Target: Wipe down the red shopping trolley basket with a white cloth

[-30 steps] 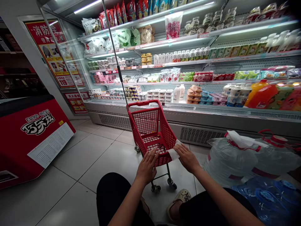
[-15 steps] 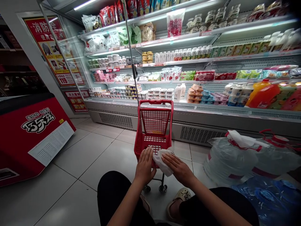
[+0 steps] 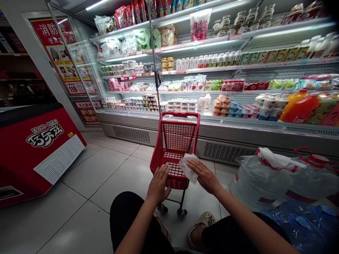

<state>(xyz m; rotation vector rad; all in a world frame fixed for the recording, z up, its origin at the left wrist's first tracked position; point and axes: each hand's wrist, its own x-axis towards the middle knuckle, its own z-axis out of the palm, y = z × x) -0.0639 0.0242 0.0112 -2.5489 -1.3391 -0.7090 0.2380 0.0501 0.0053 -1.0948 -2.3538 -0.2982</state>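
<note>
A small red shopping cart (image 3: 180,141) with a slotted basket stands on the floor before my knees. My left hand (image 3: 159,181) grips the basket's near left corner, fingers over the rim and thumb lower on the near side. On the basket's right side, my right hand (image 3: 202,173) presses a crumpled white wipe (image 3: 188,168) to the rim. Its fingers lie over the wipe and hide part of it and of the rim beneath. The basket's slotted floor shows between my hands.
Behind the cart runs a refrigerated display case (image 3: 180,133) stocked with packaged goods. A red chest freezer (image 3: 58,155) stands at the left. Plastic-wrapped water jugs (image 3: 262,180) and blue-tinted bottles (image 3: 299,225) sit at the right. My shoes are below the cart.
My right hand and the wipe have moved up and right along the basket's rim. My left hand has shifted slightly left, and the cart has turned a little.
</note>
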